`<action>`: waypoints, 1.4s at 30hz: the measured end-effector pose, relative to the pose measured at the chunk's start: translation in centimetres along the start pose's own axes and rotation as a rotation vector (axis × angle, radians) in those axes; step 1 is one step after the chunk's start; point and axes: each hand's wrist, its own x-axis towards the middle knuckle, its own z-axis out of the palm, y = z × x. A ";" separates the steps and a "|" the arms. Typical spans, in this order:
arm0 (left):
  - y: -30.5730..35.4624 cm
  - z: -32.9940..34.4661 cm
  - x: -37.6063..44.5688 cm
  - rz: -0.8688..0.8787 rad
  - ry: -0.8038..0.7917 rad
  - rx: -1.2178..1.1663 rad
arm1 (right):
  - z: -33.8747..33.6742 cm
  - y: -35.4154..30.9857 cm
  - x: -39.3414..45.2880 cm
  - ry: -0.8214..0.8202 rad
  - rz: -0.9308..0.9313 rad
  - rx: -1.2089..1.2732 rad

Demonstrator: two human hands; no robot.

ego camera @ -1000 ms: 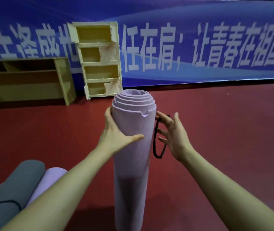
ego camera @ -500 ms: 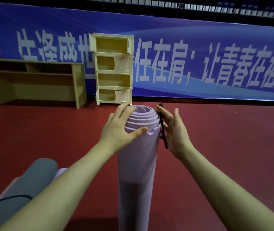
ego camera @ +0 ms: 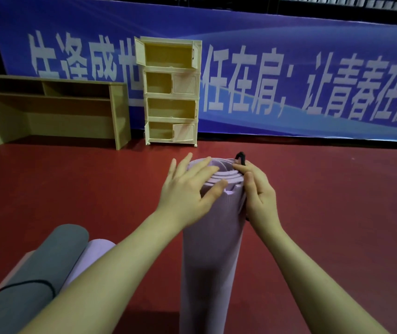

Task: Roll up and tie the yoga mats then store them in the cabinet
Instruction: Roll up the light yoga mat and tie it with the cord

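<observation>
A rolled lilac yoga mat (ego camera: 210, 256) stands upright on the red floor in front of me. My left hand (ego camera: 188, 189) rests on its top end with straight, spread fingers. My right hand (ego camera: 256, 191) pinches a black elastic band (ego camera: 240, 158) against the right rim of the roll. At the lower left lie a rolled grey mat (ego camera: 33, 273) with a black band round it and another lilac roll (ego camera: 91, 254). The cream cabinet (ego camera: 171, 92) stands at the far wall with several open compartments.
A low wooden desk (ego camera: 50, 109) stands left of the cabinet against a blue banner (ego camera: 289, 75). Red floor (ego camera: 337, 201) stretches between me and the cabinet.
My left hand has slid from the side of the roll up onto its top. My right hand has brought the black band from beside the roll up to its top rim.
</observation>
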 end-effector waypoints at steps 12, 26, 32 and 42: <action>1.4 1.0 0.5 0.042 0.066 0.195 | -3.2 1.5 0.3 -0.129 -0.085 -0.325; 3.4 0.5 1.5 -0.104 -0.214 0.258 | -7.9 -2.2 3.3 -0.372 -0.143 -0.556; 2.8 0.5 1.7 -0.095 -0.306 0.269 | -7.9 -3.6 4.3 -0.233 -0.444 -0.709; 2.4 -0.8 1.9 -0.077 -0.400 0.163 | -5.6 -5.3 4.9 -0.301 0.100 0.009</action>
